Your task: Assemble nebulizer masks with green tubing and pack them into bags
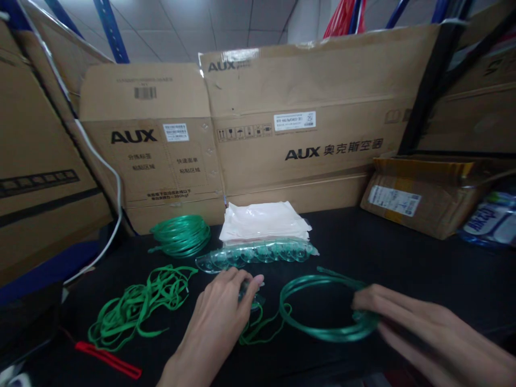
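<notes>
My left hand (pixel 226 301) is closed around a clear greenish plastic mask (pixel 257 302), mostly hidden behind the fingers. A thin green strap (pixel 264 337) trails from it across the black table. On the right, my right hand (pixel 373 306), blurred, grips the side of a coil of green tubing (pixel 310 329); one tube end sticks out at the coil's far side. Just beyond my left hand lies a row of nested clear plastic masks (pixel 258 253). To the left are a tangled heap of flat green straps (pixel 141 301) and a larger coil of green tubing (pixel 183 236).
Behind the masks sits a stack of white plastic packets (pixel 264 220). Cardboard panels (pixel 258 156) wall off the back. A brown box (pixel 415 199) and a blue-labelled bottle (pixel 492 217) stand at right. A red strip (pixel 108 359) lies front left, a white cable (pixel 108 172) above.
</notes>
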Tool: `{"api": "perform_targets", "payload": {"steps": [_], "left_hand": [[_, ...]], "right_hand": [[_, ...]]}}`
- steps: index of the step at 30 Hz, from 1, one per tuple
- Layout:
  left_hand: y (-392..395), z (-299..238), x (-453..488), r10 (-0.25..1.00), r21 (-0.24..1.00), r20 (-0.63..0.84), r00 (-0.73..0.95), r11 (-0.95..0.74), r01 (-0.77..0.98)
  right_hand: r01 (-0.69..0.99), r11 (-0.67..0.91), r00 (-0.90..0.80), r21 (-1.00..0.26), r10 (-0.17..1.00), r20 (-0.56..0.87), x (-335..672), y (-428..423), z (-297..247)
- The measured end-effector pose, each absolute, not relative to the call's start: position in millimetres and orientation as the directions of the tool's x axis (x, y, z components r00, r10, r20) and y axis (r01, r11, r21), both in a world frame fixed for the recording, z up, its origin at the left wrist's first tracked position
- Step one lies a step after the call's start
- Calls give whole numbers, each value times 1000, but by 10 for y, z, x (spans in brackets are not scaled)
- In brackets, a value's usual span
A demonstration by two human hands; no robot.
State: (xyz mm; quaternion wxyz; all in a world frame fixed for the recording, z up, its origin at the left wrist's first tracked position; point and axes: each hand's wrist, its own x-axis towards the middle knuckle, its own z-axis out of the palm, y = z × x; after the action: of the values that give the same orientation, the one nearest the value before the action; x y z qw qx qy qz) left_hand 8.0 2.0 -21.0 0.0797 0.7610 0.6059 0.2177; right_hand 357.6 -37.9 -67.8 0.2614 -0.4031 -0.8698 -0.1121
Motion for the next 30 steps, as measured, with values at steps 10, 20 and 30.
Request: {"api": "perform_targets", "payload": {"steps": [10, 20, 30], "left_hand": [[57, -257, 99, 881, 406, 436, 186, -377, 833], [227, 98, 283, 880, 570, 413, 235, -451, 687], [381, 240, 261, 847, 608, 491, 204, -501, 616]], "right_hand": [[621, 752, -492, -220, 593, 638, 3102, 52, 191], [447, 851, -566, -276, 508, 649, 2735, 279, 297], [457, 725, -314, -515, 673, 669, 2708, 461, 113]]}}
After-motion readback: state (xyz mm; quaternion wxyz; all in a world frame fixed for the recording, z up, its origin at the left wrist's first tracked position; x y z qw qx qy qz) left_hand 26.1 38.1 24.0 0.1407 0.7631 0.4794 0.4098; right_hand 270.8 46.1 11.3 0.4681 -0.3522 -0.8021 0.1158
